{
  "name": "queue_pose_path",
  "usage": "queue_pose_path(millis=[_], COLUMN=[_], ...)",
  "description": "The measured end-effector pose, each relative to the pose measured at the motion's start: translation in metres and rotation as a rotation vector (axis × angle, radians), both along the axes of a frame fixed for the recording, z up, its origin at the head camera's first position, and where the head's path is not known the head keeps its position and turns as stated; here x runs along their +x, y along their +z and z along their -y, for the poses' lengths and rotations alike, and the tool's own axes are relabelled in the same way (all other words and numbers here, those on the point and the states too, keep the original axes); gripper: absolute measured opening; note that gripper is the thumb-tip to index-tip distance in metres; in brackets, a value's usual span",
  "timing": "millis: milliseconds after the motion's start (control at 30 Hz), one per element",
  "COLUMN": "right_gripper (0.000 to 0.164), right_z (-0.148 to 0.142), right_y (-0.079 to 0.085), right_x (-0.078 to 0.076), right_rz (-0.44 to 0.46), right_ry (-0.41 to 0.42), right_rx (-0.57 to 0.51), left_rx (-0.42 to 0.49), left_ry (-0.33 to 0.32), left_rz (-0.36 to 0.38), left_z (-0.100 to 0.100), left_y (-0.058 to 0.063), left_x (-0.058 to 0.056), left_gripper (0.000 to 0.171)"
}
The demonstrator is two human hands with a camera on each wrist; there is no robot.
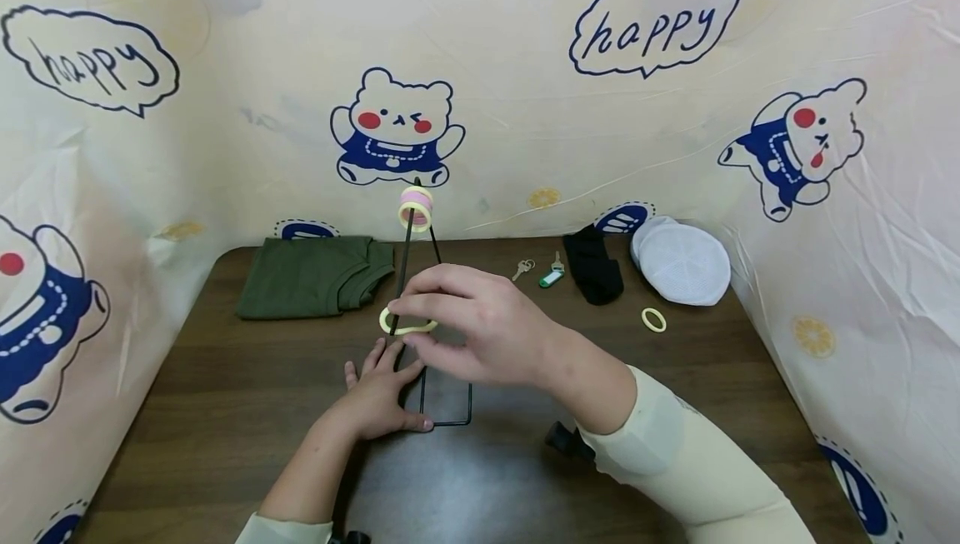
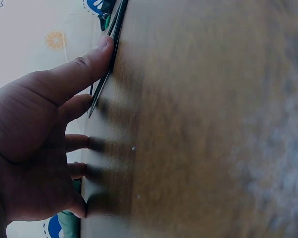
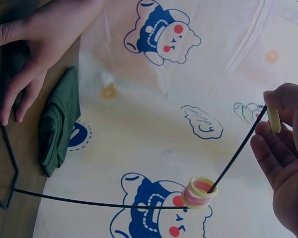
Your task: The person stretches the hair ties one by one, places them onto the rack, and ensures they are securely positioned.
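A black wire stand point(image 1: 448, 424) has its base on the table and an arm that slants out toward the person. Pink and pale yellow rings point(image 3: 198, 193) sit together at the bend of its wire. My right hand point(image 1: 480, 323) pinches another pale yellow ring point(image 3: 273, 119) between thumb and fingers, right at the free end of the arm. In the head view, part of that ring is hidden behind the fingers. With fingers spread, my left hand point(image 1: 378, 398) presses on the stand's base; its thumb point(image 2: 102, 52) lies along the black wire.
A folded dark green cloth point(image 1: 315, 277) lies at the back left. Toward the back right are a key point(image 1: 522, 269), a key with a green tag point(image 1: 552, 274), a black sock-like cloth point(image 1: 594, 265), a white cap point(image 1: 682, 262) and a loose yellow ring point(image 1: 654, 320). Printed cloth surrounds the table.
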State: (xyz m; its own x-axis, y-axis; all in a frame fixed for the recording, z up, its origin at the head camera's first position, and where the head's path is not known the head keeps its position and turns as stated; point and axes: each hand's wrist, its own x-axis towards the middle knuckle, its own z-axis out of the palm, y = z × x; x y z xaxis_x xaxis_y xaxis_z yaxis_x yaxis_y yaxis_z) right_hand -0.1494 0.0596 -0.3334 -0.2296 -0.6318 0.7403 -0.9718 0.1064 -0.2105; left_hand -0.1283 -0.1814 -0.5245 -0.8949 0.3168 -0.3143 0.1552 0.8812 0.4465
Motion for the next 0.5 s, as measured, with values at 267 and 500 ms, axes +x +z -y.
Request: queue_pose_path(millis=[267, 500], right_gripper=[0.026, 0.026], right_z=[0.002, 0.005], right_y=[-0.004, -0.009], right_x=[-0.010, -0.020], right_rz=[-0.001, 0.017], right_ry=[-0.055, -0.118], right_rx=[-0.037, -0.063], left_rx=[-0.010, -0.007], left_ry=[0.002, 0.004], left_rz=[0.011, 0.021], left_z=[-0.001, -0.002], left_y=[0.001, 0.001], left_x=[-0.001, -0.001], left_gripper=[0.109, 0.109])
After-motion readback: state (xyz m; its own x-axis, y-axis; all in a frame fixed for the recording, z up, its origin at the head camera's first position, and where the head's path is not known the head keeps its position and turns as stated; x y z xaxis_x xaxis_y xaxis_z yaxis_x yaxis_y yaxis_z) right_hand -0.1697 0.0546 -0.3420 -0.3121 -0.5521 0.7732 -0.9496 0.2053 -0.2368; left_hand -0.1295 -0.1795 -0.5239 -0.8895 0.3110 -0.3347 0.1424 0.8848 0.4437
